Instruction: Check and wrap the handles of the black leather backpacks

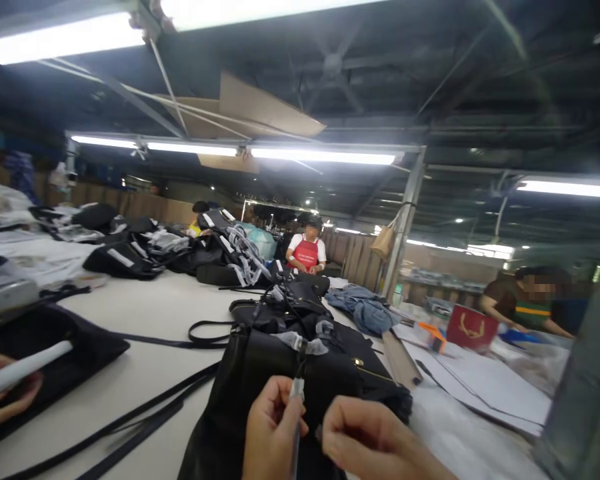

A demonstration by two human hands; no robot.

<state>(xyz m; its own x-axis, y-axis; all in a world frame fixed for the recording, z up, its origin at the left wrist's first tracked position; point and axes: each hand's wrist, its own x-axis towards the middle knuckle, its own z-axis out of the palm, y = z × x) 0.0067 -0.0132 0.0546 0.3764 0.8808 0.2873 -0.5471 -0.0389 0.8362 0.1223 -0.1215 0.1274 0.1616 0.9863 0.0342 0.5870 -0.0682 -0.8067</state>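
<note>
In the head view my left hand (pixel 270 427) pinches a strap (pixel 297 388) between thumb and fingers. Clear or whitish wrapping covers the strap where I hold it, and its upper end runs to the top of a black bag (pixel 260 357). My right hand (pixel 365 437) is just to the right, over the same bag, with its fingers curled and thumb pressed in. Something small and dark shows at its fingertips, too blurred to name. Crumpled plastic wrap (pixel 293 340) surrounds the fittings at the bag's top.
At far left, another person's hand (pixel 15 390) holds a white object over a black bag (pixel 75 327). Long black straps (pixel 155 403) cross the white table (pixel 155 307). More black bags (pixel 210 257) are piled behind. A person in a red apron (pixel 306 255) works farther back. A metal post (pixel 585 360) stands right.
</note>
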